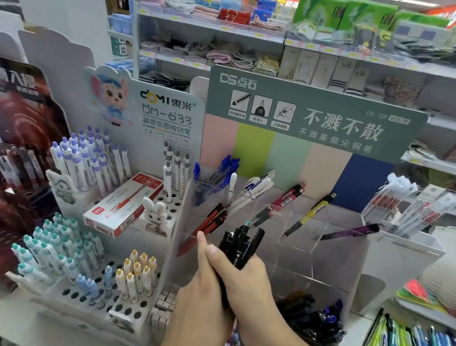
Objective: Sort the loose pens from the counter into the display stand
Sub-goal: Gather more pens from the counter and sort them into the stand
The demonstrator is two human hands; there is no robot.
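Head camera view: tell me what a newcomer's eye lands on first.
Front and centre, both hands, left hand and right hand, grip a bundle of black pens before the clear acrylic stand. Behind it rises a green header board with large white lettering. On the left, white pens with purple caps crowd a perforated rack.

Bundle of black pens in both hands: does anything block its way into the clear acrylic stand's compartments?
Nothing visible does. The bundle of black pens is held right before the clear acrylic display stand; its open-topped compartments hold only a few pens.
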